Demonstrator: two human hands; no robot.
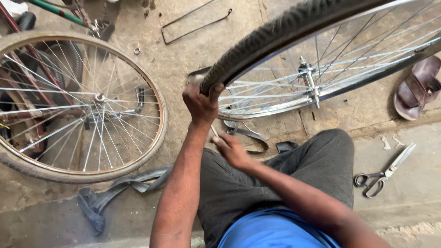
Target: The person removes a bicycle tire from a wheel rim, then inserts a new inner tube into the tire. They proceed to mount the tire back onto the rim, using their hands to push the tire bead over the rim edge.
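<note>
A person in grey trousers and a blue shirt sits on a rough concrete floor (183,59), seen from above. The left hand (201,102) grips the black tyre (275,34) of a spoked bicycle wheel (321,87) raised in front of the knees, fingers curled tightly over the tread. The right hand (231,149) rests lower, near the knee, fingers pressed together around a slim tool; what it is cannot be told. No container is in view. Two wheels are visible: the held one, and a bare wheel (78,105) without a tyre lying flat to the left. One slack black inner tube (119,188) trails over the floor below it. One pair of scissors (383,172) lies at right, one brown sandal (418,87) beyond, one bent wire frame (195,23) at top.
</note>
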